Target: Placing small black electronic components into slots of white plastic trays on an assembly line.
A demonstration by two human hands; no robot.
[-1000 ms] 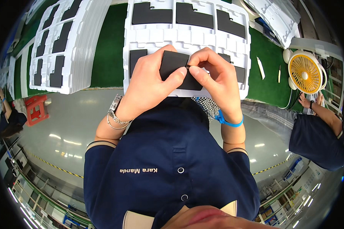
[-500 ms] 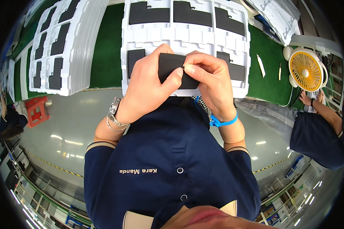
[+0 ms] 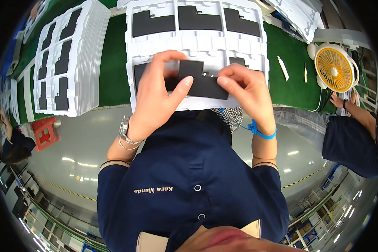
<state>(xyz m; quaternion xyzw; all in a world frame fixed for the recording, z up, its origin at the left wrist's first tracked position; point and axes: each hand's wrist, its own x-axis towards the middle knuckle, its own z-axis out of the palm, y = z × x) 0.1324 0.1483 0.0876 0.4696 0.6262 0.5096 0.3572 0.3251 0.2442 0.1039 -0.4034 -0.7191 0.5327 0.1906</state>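
A flat black L-shaped piece (image 3: 206,86) with a small connector in its notch is held over the lower middle compartment of a white moulded tray (image 3: 197,43). My left hand (image 3: 157,90) has its thumb on the piece's left part, the fingers curled around that side and slightly blurred. At the piece's upper right edge, my right hand (image 3: 248,88) pinches it between thumb and fingers. Similar black pieces lie in the tray's far row, including one in the far middle compartment (image 3: 199,20). Two more in the near row are partly hidden by my hands.
On the left stands a tall stack of white trays (image 3: 88,63), its top one holding black pieces. A white cutter-like tool (image 3: 283,68), a thin stick (image 3: 305,72) and a yellow-and-white fan (image 3: 334,71) are on the green mat at right. A co-worker's arm (image 3: 357,115) reaches in beyond.
My hands have spread apart, and my right fingers have moved from the notch to the right edge. The piece now shows its L shape. The view has shifted slightly.
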